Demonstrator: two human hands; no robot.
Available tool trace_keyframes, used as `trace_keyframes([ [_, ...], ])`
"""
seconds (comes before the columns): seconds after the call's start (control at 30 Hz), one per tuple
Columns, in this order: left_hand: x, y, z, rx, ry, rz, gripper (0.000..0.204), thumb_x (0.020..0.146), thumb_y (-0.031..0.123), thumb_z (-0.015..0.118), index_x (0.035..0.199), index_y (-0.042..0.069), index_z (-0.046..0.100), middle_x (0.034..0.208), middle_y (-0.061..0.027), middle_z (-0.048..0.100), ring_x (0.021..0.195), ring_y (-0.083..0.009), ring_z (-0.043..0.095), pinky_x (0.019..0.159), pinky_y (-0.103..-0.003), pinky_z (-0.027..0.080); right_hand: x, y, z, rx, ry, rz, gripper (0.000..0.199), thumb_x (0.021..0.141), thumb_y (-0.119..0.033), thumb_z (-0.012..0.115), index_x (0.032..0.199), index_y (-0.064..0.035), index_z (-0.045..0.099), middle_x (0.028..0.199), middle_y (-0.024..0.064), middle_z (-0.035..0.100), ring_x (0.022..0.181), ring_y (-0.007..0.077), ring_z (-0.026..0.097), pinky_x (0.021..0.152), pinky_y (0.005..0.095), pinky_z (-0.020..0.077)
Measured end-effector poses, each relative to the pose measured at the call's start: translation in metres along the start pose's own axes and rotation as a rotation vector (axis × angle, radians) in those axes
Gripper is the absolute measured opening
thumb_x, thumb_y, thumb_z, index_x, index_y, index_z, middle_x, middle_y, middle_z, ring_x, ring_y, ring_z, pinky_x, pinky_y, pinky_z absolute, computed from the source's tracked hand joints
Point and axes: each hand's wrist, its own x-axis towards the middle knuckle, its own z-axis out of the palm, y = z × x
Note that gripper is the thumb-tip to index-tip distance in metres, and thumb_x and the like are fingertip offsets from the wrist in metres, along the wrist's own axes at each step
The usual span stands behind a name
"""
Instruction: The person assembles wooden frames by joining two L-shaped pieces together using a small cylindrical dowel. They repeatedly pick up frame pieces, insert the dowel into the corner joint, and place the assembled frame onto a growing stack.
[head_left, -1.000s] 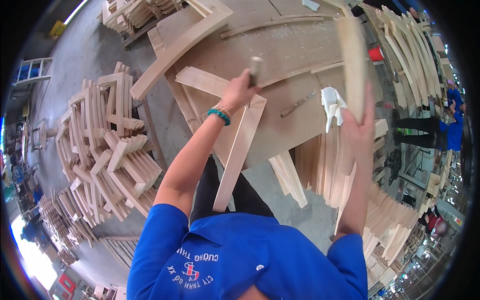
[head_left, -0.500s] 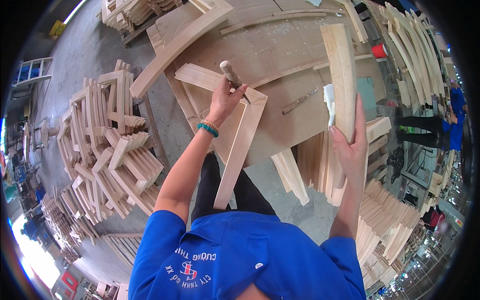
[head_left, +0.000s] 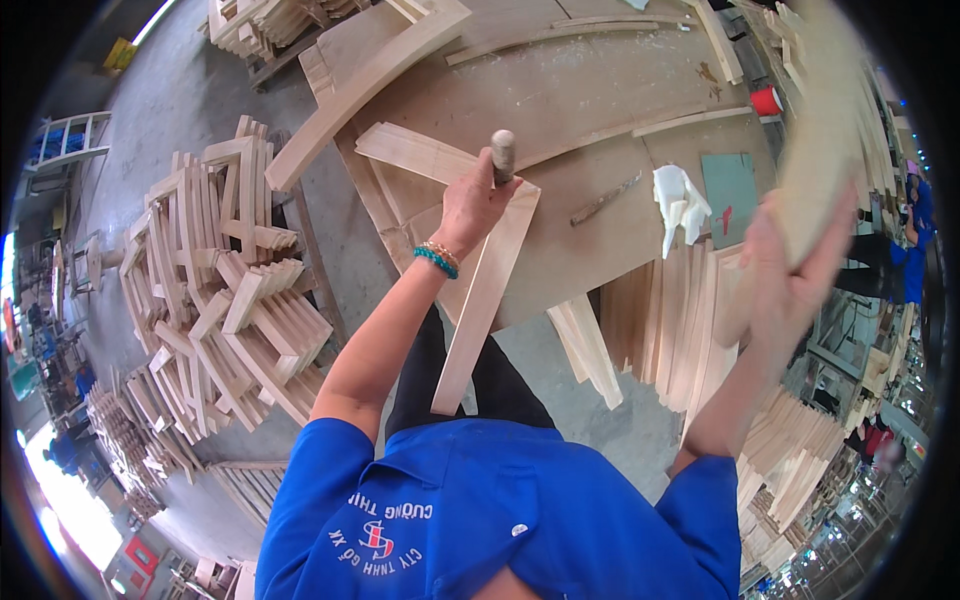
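My left hand (head_left: 474, 208) is closed around a chisel (head_left: 503, 155) with a round wooden handle, held upright over the corner of an L-shaped wooden frame piece (head_left: 483, 305). The hand hides the chisel's blade. One arm of that piece lies on the cardboard-covered table (head_left: 590, 265); the other reaches over the edge toward my legs. Up at the right, my right hand (head_left: 790, 245) grips a long, thick wooden club (head_left: 826, 110), both smeared by motion. The club is raised well apart from the chisel.
A thin stick (head_left: 606, 199), a crumpled white piece (head_left: 681, 204) and a green sheet (head_left: 729, 195) lie on the table. A curved wooden piece (head_left: 360, 95) crosses its left corner. Stacked frames (head_left: 215, 290) stand left, boards (head_left: 690, 315) right. Another person (head_left: 915, 240) is far right.
My right hand has swung the club up and to the right, uncovering the white piece. My left hand has shifted slightly right, tilting the chisel more upright.
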Motion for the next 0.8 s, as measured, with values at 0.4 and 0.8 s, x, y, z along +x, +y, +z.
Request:
trace_keyframes([
  [0.4,-0.045,0.003,0.021,-0.441,0.355,-0.05,0.022,0.089,0.013,0.067,0.109,0.01,0.057,0.093,-0.0004,0.065,0.077,-0.012,0.063,0.069,-0.026,0.051,-0.089,0.035,0.034,0.458,-0.082,0.56,0.075,0.09,-0.007,0.057,0.152,-0.013,0.016,0.092,0.0064,0.053,0.061,0.0078,0.049,0.05,0.0221,0.0438],
  [0.8,-0.152,-0.003,0.033,0.156,-0.286,0.614,0.025,0.077,0.016,0.064,0.099,0.012,0.054,0.11,-0.0113,0.058,0.117,-0.0289,0.053,0.096,-0.04,0.045,-0.137,0.155,0.111,-0.238,-0.015,0.413,0.078,0.087,-0.014,0.061,0.152,-0.0118,0.017,0.139,0.0183,0.044,0.11,0.0271,0.055,0.094,0.0377,0.0448],
])
